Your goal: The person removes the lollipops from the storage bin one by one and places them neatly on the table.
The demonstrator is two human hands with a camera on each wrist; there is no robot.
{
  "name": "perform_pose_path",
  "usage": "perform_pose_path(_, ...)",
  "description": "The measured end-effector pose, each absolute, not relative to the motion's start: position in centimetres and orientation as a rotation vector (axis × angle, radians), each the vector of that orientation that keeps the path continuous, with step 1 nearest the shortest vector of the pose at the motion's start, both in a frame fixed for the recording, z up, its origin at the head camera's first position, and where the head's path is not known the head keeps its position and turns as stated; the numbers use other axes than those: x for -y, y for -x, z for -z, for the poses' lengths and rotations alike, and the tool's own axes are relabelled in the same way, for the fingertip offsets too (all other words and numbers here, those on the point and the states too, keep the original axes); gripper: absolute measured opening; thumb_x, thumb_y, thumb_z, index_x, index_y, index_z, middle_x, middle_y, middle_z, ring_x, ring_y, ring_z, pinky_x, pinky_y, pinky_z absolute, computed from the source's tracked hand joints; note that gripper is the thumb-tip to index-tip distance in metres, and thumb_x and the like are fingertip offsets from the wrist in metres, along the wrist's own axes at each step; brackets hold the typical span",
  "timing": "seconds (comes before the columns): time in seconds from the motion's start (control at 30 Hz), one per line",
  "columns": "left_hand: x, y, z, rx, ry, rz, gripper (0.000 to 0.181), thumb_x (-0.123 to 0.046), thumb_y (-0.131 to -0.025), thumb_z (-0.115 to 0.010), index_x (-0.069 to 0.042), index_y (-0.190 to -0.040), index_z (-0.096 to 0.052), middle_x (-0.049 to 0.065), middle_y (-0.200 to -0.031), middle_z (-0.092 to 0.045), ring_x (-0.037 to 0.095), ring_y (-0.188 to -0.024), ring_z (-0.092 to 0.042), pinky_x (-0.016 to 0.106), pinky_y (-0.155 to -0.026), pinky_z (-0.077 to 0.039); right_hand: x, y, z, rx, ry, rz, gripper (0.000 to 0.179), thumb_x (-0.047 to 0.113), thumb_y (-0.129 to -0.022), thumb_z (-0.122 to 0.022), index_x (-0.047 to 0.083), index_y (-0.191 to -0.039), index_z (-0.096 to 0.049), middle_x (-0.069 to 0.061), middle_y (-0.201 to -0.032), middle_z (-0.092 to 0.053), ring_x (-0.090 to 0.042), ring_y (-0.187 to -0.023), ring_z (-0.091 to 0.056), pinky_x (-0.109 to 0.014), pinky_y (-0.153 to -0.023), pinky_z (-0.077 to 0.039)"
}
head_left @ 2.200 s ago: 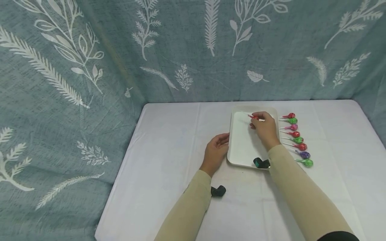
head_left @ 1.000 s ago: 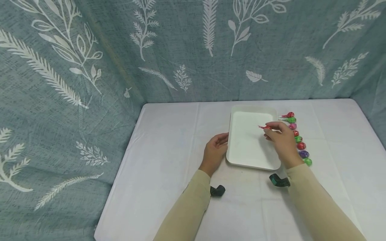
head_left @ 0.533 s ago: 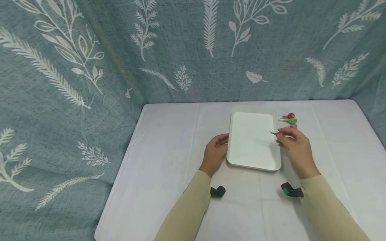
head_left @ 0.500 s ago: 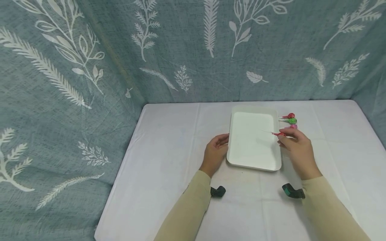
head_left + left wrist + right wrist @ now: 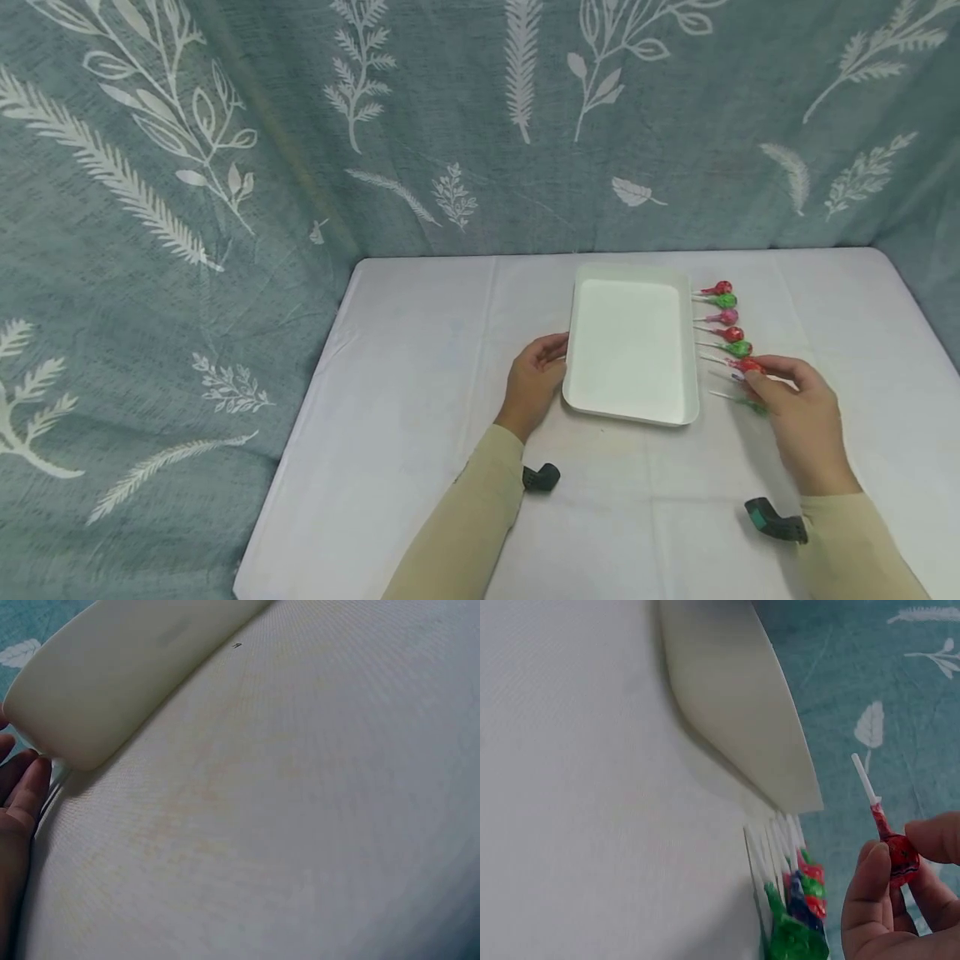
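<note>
In the head view, my left hand (image 5: 534, 382) rests against the left side of a shallow white tray (image 5: 691, 367), its fingertips at the tray's wall. The left wrist view shows the thumb close to the tray's rounded corner. My right hand (image 5: 806, 417) is right of the tray, over the near end of a row of lollipops. Thumb and fingers pinch a red-wrapped lollipop (image 5: 903, 859) by its head, the white stick pointing away from the palm. Beneath the fingers, the purple lollipop is mostly hidden and a green lollipop (image 5: 752, 406) partly covered.
Along the tray's right side lie several wrapped lollipops, among them a pink lollipop (image 5: 727, 317) and a green one (image 5: 738, 333), sticks toward the tray. A white cloth (image 5: 420, 375) covers the table. A patterned teal curtain (image 5: 480, 125) hangs behind and at the left.
My right hand has moved from above the tray, rightward and nearer, to the near end of the row, carrying the red lollipop. The left hand and the tray stay in place.
</note>
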State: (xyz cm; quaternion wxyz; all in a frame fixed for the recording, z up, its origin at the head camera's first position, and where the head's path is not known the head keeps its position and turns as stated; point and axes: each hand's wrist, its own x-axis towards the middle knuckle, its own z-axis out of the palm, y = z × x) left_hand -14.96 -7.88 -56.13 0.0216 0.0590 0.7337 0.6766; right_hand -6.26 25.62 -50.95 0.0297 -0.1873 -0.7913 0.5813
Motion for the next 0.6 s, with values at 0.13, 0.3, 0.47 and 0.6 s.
perform_pose_path(0.13,7.9,15.0,56.1,-2.289,-0.176,-2.081,0.046,0.003,-0.096,-0.061,-0.008,-0.140,-0.069,-0.001,-0.136,-0.072,0.013,-0.126,-0.067,0.028,-0.106,-0.057,-26.3,5.2,51.1,2.488,0.631,-1.729,0.044,0.035,-0.110,-0.066,0.007,-0.144,-0.062,-0.002,-0.140,-0.056,0.000,-0.104,-0.062,-0.011,-0.077,-0.050)
perform_pose_path(0.3,7.9,14.9,56.1,-2.288,-0.165,-2.077,0.046,0.000,-0.096,-0.062,-0.008,-0.140,-0.069,0.002,-0.136,-0.072,0.015,-0.126,-0.068,0.028,-0.106,-0.057,-26.9,4.1,51.3,2.521,0.656,-1.653,0.046,0.035,-0.108,-0.069,0.006,-0.144,-0.063,0.000,-0.132,-0.061,-0.001,-0.098,-0.062,-0.015,-0.074,-0.046)
perform_pose_path(0.47,7.8,14.8,56.1,-2.295,-0.174,-2.082,0.046,0.001,-0.096,-0.062,-0.009,-0.140,-0.069,0.001,-0.136,-0.072,0.014,-0.126,-0.068,0.028,-0.106,-0.057,-27.3,3.1,51.6,2.564,0.680,-1.629,0.050,0.036,-0.109,-0.068,0.002,-0.145,-0.060,0.005,-0.127,-0.063,0.003,-0.096,-0.063,-0.015,-0.074,-0.048)
perform_pose_path(0.6,7.8,14.9,56.2,-2.283,-0.184,-2.101,0.045,0.003,-0.097,-0.062,-0.009,-0.139,-0.069,0.002,-0.135,-0.073,0.015,-0.125,-0.068,0.029,-0.106,-0.057,-27.5,2.4,52.0,2.620,0.753,-1.608,0.056,0.040,-0.109,-0.067,0.001,-0.149,-0.058,-0.002,-0.126,-0.070,0.004,-0.095,-0.062,-0.022,-0.078,-0.050)
